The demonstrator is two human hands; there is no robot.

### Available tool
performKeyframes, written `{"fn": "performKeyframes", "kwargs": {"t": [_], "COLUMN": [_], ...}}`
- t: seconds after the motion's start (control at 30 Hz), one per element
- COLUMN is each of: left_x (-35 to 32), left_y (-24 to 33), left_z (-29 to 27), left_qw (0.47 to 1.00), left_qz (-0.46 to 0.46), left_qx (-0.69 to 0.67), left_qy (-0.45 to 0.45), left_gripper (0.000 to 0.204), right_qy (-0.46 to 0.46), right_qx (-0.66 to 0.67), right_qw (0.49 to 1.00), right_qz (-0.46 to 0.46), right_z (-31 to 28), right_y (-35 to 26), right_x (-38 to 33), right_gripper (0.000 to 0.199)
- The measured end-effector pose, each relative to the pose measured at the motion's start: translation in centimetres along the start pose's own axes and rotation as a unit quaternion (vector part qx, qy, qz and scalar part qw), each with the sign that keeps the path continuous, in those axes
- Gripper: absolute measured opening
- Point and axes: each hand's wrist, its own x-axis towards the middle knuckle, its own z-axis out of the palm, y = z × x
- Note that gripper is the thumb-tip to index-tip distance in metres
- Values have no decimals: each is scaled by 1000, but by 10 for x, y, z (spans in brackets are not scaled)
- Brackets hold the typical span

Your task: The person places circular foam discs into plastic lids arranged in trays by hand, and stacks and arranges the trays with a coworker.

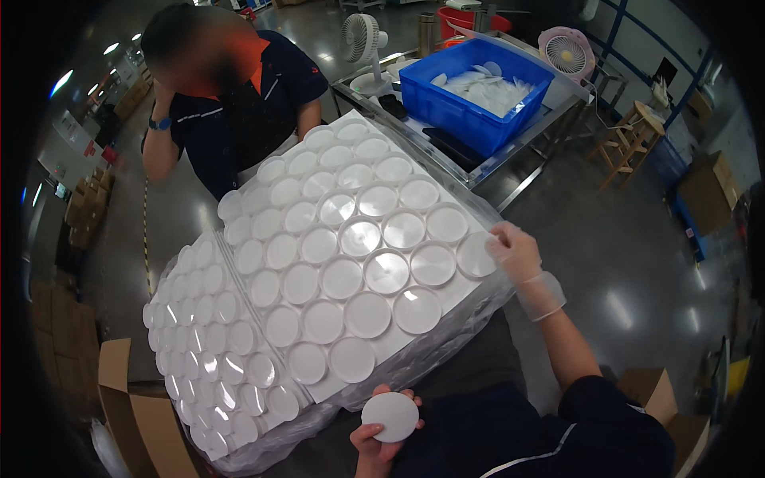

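Observation:
Rows of shallow round white lids (367,315) cover a white board in front of me. Low and near my body, my left hand (381,446) is closed around a flat white disc (390,417), its thumb over the near edge. Whether more discs lie beneath it is hidden. My right hand (516,253), in a clear thin glove, reaches to the board's right corner. Its fingers are pinched at the rim of a white disc (477,254) that lies over the last place in that row; the fingertips partly cover the rim.
Left of a seam, a second board holds more glossy round pieces (209,338). Clear plastic film (414,362) hangs along the near edge. A blue bin (454,107) of white discs stands on a metal table beside a white fan (362,44). Across sits a co-worker (239,103).

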Motion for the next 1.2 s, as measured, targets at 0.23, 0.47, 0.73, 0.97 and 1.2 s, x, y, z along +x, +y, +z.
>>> {"fn": "performKeyframes", "kwargs": {"t": [0.23,0.47,0.73,0.97,1.2], "left_x": [4,2,-6,-13,-18], "left_y": [-6,-10,-13,-11,-1], "left_z": [11,19,26,23,16], "left_qw": [999,998,994,996,995], "left_qz": [-23,-31,-37,-13,81], "left_qx": [17,53,104,88,55], "left_qy": [-33,-20,-9,3,31], "left_gripper": [59,57,56,56,56], "right_qy": [127,-105,-126,-179,-261], "right_qx": [-167,-217,-269,-285,-63], "right_qw": [933,920,904,894,896], "right_qz": [-291,-309,-308,-297,-355], "right_z": [1,-2,4,1,95], "right_y": [5,3,-3,-38,-110], "right_x": [-16,-32,-35,-26,-99], "right_gripper": [20,35,53,40,39]}}
